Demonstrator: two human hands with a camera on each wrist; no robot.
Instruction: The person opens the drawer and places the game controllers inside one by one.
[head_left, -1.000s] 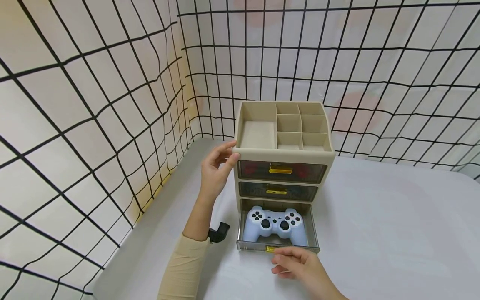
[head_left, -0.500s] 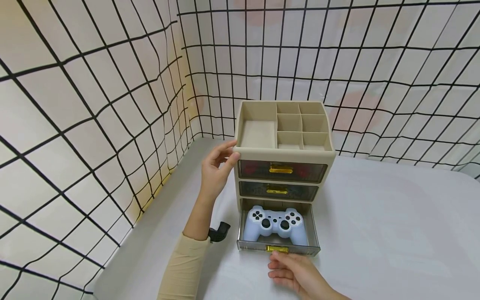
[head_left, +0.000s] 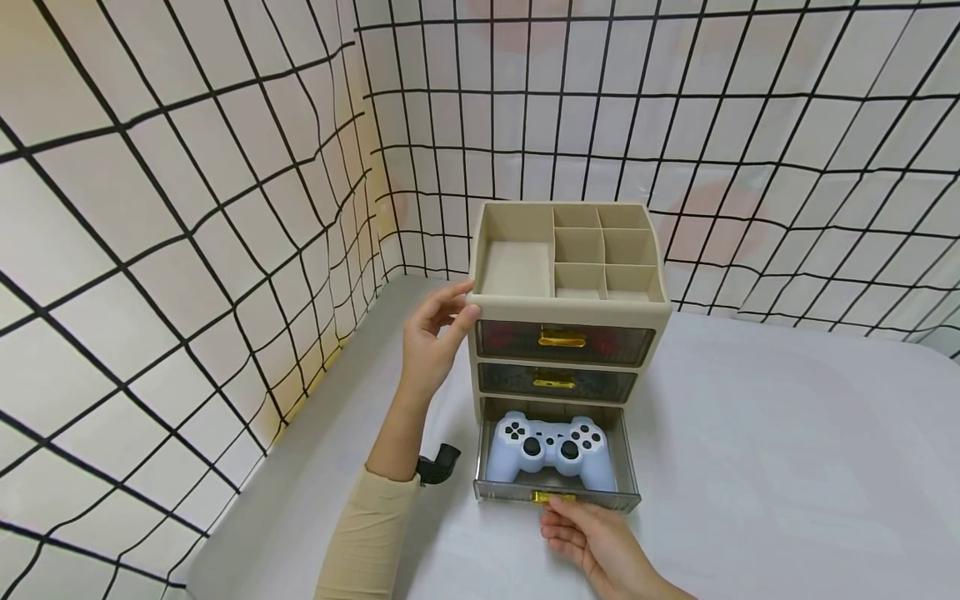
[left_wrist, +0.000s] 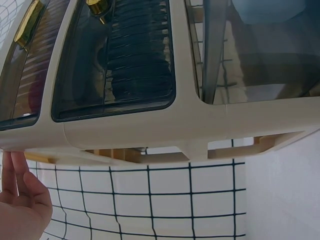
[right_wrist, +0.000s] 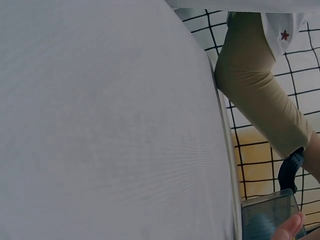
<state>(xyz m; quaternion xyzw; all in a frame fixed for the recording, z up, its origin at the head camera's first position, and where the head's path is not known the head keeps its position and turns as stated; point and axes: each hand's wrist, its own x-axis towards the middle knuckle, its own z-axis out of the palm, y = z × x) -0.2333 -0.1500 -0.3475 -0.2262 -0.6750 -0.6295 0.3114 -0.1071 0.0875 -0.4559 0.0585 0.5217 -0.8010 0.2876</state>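
A beige desktop drawer organizer (head_left: 570, 308) stands on the white surface. My left hand (head_left: 433, 337) holds its upper left corner, thumb at the front edge and fingers along the side. The left wrist view shows that hand's fingers (left_wrist: 19, 172) against the side panel. The bottom drawer (head_left: 630, 467) is pulled out, with a light blue game controller (head_left: 551, 452) lying inside. My right hand (head_left: 596, 542) touches that drawer's gold handle (head_left: 542, 497) with the thumb; its other fingers are loosely bent below. The right wrist view catches only the thumb (right_wrist: 290, 227) by the drawer.
The two upper drawers, middle drawer (head_left: 517, 382) included, are closed, with dark contents blurred behind their fronts. A black strap (head_left: 441, 463) shows beside the left wrist. Black grid-patterned fabric walls (head_left: 225, 250) rise at the left and back.
The right hand has shifted slightly; its thumb has come up onto the drawer handle, with the fingers below. The left hand, organizer, drawer and controller have stayed in place.
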